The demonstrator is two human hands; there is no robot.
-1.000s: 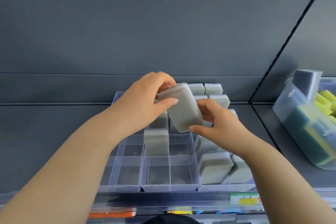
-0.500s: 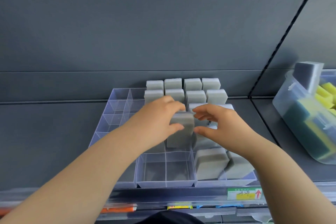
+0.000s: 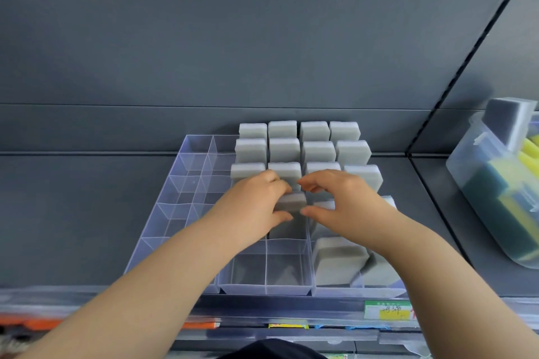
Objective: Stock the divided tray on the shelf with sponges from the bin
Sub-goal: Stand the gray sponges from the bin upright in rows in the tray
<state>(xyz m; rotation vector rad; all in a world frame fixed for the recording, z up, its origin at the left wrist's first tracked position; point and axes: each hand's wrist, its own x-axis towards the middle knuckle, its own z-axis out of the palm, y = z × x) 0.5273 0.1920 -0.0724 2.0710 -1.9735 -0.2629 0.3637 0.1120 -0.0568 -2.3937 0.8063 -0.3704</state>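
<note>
Our left hand (image 3: 256, 207) gripped a grey sponge (image 3: 291, 202) between thumb and curled fingers. The sponge stood upright in a compartment near the middle of the divided tray (image 3: 175, 213), one row behind the tray's front row. Our right hand (image 3: 347, 204) arched beside the sponge, thumb at its right edge; whether it gripped, we could not tell. Upright grey sponges (image 3: 284, 150) filled the tray's back rows. The bin (image 3: 466, 160) stood right of the tray.

We get one view only: head-worn wide-angle, facing forward-down, close over shelf (image 3: 73, 213) and divided tray (image 3: 186, 172).
</note>
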